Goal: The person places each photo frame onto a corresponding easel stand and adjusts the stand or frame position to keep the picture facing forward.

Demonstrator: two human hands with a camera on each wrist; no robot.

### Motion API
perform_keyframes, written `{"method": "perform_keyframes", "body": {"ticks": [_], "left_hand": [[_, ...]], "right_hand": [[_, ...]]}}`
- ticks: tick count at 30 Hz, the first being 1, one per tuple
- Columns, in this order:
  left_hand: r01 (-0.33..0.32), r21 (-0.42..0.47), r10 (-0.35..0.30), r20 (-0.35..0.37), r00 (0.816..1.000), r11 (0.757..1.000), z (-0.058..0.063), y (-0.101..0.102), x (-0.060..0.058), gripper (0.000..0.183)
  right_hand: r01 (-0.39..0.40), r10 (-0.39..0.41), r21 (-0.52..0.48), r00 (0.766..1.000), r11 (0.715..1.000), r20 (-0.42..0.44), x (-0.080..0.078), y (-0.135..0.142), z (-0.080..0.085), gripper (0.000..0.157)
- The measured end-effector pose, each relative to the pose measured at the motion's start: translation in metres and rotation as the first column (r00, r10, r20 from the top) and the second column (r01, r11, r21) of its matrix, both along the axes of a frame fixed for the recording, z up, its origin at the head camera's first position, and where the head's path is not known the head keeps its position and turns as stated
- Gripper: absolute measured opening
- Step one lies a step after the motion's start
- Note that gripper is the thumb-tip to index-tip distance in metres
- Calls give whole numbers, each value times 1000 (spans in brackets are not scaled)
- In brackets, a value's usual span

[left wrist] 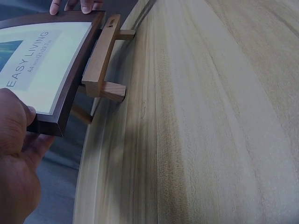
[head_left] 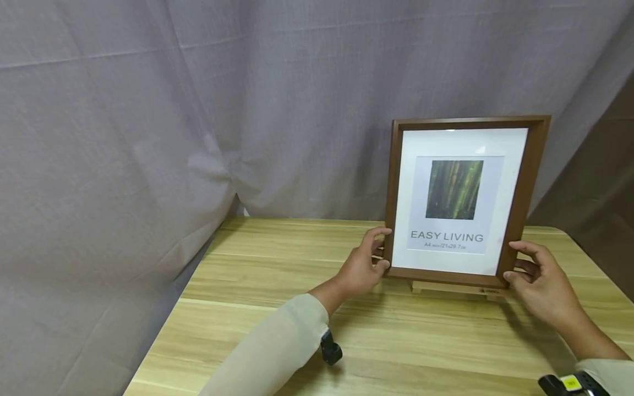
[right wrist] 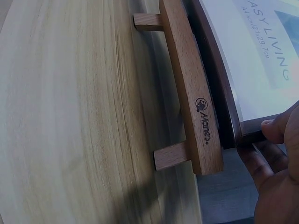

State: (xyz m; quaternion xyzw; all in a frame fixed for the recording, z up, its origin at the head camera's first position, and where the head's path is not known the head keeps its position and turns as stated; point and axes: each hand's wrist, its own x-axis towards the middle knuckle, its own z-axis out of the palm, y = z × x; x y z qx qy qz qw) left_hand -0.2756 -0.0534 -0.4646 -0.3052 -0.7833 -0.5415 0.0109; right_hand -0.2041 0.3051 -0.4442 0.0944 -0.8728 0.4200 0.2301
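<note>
A brown picture frame [head_left: 455, 192] with a white mat, a green forest picture and the words "EASY LIVING" stands nearly upright near the table's back edge. My left hand [head_left: 364, 267] grips its lower left side, with the thumb in front in the left wrist view. At the lower right corner, my right hand [head_left: 542, 283] pinches the frame between thumb and fingers. Below the frame's bottom edge is the ledge of a small wooden easel [right wrist: 194, 93], with short feet on the table. The frame hides the easel's upper part. Whether the ledge bears the frame's full weight, I cannot tell.
The light wood-grain table [head_left: 297, 253] ends just behind the easel. Grey cloth [head_left: 297, 110] hangs behind it and along the left. Darker brown cloth [head_left: 594, 187] is at the right. A black wrist device [head_left: 330, 347] hangs under the left sleeve.
</note>
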Motion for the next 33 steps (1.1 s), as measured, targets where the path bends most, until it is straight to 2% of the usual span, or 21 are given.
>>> {"method": "perform_keyframes", "body": {"ticks": [25,33], "left_hand": [[-12,-35,11,-17,1000,999,1,-2,2,73],[-3,-35,3,-9,1000,999,4,-2,3,73]], "right_hand": [[20,-21,14,999,1000,40,2,-1,-1,67],[23,-23,15,999,1000,24,1,-2,1,66]]}}
